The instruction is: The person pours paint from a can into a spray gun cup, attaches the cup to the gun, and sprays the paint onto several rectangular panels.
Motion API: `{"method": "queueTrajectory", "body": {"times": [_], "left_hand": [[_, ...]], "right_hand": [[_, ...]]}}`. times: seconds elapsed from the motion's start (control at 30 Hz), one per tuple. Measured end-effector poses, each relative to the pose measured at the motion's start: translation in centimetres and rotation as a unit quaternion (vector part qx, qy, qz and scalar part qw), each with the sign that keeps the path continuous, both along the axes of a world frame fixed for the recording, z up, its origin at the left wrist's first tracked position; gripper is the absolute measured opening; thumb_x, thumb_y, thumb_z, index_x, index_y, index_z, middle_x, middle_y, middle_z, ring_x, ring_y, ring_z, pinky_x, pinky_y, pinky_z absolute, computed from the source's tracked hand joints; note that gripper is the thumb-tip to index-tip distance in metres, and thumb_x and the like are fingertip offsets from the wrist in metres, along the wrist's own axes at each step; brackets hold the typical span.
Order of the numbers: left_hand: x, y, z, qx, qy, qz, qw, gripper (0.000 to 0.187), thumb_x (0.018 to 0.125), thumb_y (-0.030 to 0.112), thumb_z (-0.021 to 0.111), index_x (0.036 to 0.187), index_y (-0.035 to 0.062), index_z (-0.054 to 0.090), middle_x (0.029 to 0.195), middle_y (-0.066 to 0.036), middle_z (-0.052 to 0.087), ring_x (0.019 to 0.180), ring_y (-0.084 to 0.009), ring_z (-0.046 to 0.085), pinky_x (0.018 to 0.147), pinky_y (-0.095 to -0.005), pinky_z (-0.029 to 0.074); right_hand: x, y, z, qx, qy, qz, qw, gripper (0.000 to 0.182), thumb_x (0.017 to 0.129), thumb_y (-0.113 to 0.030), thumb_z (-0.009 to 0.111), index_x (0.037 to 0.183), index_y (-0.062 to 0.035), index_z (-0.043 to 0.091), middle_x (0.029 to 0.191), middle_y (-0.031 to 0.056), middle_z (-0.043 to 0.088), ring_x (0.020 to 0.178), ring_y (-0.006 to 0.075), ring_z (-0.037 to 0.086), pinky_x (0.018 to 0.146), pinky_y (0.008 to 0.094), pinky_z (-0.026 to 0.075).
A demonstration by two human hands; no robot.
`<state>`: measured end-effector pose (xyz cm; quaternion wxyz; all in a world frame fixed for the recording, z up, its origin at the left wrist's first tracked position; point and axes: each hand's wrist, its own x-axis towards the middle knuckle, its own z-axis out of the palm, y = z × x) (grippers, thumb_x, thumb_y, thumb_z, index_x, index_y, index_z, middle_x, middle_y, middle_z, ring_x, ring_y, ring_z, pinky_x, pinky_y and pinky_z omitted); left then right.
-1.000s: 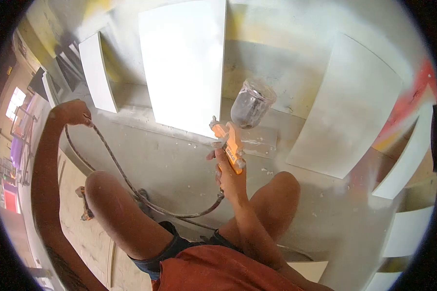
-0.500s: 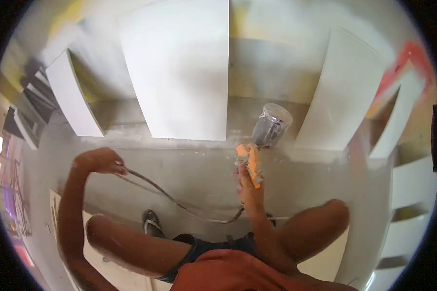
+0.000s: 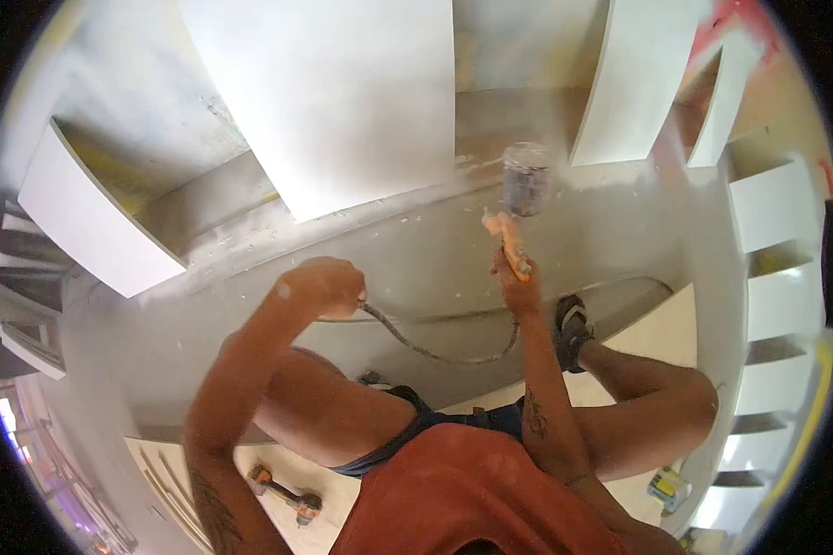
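Observation:
My right hand [image 3: 520, 282] is wrapped round the handle of an orange spray gun [image 3: 511, 242]. A dark, paint-smeared cup [image 3: 526, 180] with a pale rim shows at the gun's far end and seems attached to it. A dark, spattered hose [image 3: 416, 347] sags in a curve between my two hands, rising behind the right one. My left hand [image 3: 329, 287] is closed round the hose, its fingers mostly hidden by the back of the hand. Beyond the hands, a large white panel [image 3: 342, 102] leans against the wall.
White panels lean at the left [image 3: 93, 213] and back right [image 3: 634, 83]; several more line the right side. An orange-and-black power tool [image 3: 285, 495] lies on a pale board [image 3: 250, 458] by my left leg. A small can [image 3: 668, 488] stands at lower right.
My view has turned and my legs have shifted. My left hand has come nearer the body's middle with the hose; the spray gun stays in my right hand, now further from my body.

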<state>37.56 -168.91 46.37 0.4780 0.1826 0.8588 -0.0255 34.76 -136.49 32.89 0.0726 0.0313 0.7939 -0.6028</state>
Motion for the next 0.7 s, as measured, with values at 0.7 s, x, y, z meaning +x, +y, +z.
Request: {"method": "queueTrajectory", "body": {"times": [0.7], "left_hand": [[1.4,-5.4,-10.4,0.063,0.015,0.19,0.98,0.032,0.083,0.034,0.067,0.113,0.0229,0.073,0.114,-0.009,0.07,0.11,-0.0324,0.063,0.094,-0.0439,0.051]], "right_hand": [[-13.2,-7.0,19.0,-0.106,0.203,0.028,0.973,0.024,0.093,-0.036,0.068,0.085,-0.0164,0.055,0.066,-0.0096,0.044,0.051,0.0001,0.037,0.042,0.0191,0.029]]}}
